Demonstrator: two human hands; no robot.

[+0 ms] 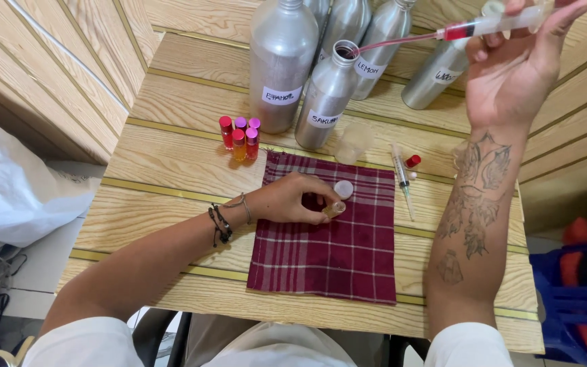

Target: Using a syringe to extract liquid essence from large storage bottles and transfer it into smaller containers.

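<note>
A wooden slatted table [171, 177] carries a checked maroon cloth [327, 251] at its near middle. On the cloth's 12 o'clock edge sit a small glass vial [335, 208] and a round white cap [343, 189], the cap just behind the vial. At 10 o'clock from the cloth stands a cluster of small capped roller bottles [240, 136]. At 12 o'clock stand tall aluminium bottles [281, 61]. A clear plastic cup [353, 143] sits between them and the cloth. A spare plastic syringe [402, 178] lies at 2 o'clock, off the cloth's edge.
</note>
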